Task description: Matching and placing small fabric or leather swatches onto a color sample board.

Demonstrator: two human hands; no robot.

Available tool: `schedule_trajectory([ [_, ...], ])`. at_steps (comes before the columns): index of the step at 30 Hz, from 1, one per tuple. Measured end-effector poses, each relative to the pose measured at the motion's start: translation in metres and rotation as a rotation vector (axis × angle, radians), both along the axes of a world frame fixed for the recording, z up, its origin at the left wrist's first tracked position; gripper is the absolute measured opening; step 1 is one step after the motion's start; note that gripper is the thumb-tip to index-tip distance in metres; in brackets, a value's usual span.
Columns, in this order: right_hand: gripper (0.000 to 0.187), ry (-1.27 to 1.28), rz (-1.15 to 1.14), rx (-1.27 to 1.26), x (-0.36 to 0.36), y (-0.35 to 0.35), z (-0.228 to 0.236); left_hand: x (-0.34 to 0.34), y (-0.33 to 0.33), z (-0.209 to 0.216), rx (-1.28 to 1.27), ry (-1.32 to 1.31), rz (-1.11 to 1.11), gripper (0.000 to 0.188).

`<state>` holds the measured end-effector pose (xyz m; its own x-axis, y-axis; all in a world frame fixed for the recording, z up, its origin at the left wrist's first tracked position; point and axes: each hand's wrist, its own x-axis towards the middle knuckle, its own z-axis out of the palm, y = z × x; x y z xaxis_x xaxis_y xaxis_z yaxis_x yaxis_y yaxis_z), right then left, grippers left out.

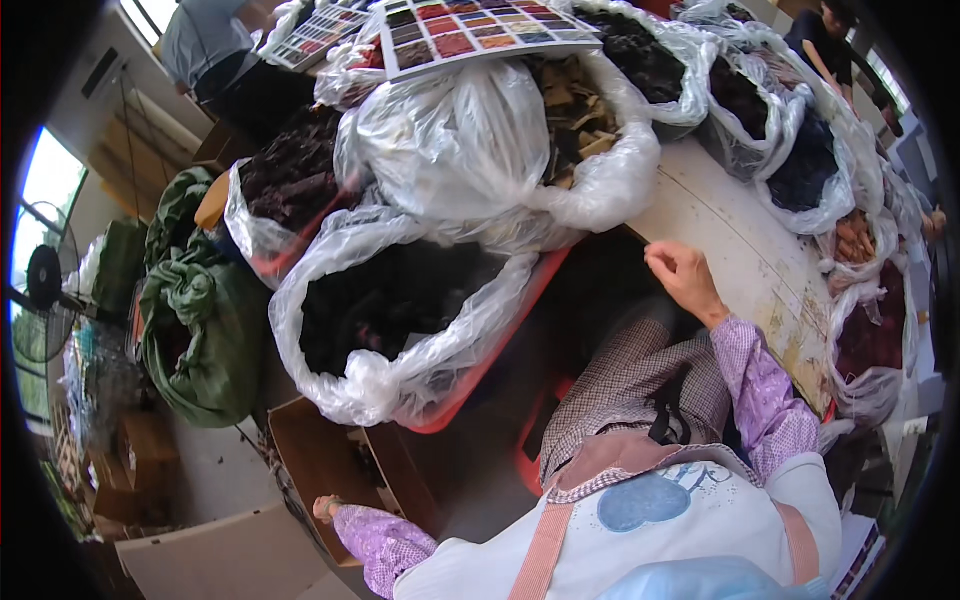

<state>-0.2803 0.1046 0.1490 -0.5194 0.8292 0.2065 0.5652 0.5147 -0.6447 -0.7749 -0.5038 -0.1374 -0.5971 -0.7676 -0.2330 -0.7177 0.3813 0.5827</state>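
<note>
Cardboard box (318, 450) below the plastic bag (376, 380); left hand (326, 508) farther below bag, cannot tell whether gripping; right hand (688, 280) right of bag, fingers curled together.

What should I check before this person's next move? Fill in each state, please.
1. Right hand empty: cannot tell; it is curled, hiding its palm.
2. Left hand clear of the cardboard box: cannot tell; it overlaps the box's edge in view.
3. Nearest plastic liner open: ok; dark material shows inside.
4. Right hand outside that liner: ok.
5. Colour chart uncovered: ok; swatches show.
</note>
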Motion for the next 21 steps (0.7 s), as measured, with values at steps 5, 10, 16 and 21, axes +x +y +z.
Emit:
schedule_trajectory([
  [5, 0.023, 0.245, -0.109, -0.261, -0.034, 0.116, 0.053, -0.067, 0.056, 0.060, -0.477, 0.330, -0.241, 0.064],
  [10, 0.033, 0.699, 0.014, -0.895, -0.121, 0.222, 0.063, -0.029, 0.248, 0.322, -0.103, 0.893, -0.856, 0.033],
  [16, 0.031, 1.177, -0.375, -1.004, -0.222, 0.290, 0.054, 0.059, 0.453, 0.379, 0.638, 0.848, -1.392, 0.031],
  [21, 0.046, 1.036, -0.623, -0.778, -0.221, 0.306, 0.057, 0.158, 0.566, 0.393, 1.029, 0.568, -1.737, 0.031],
])
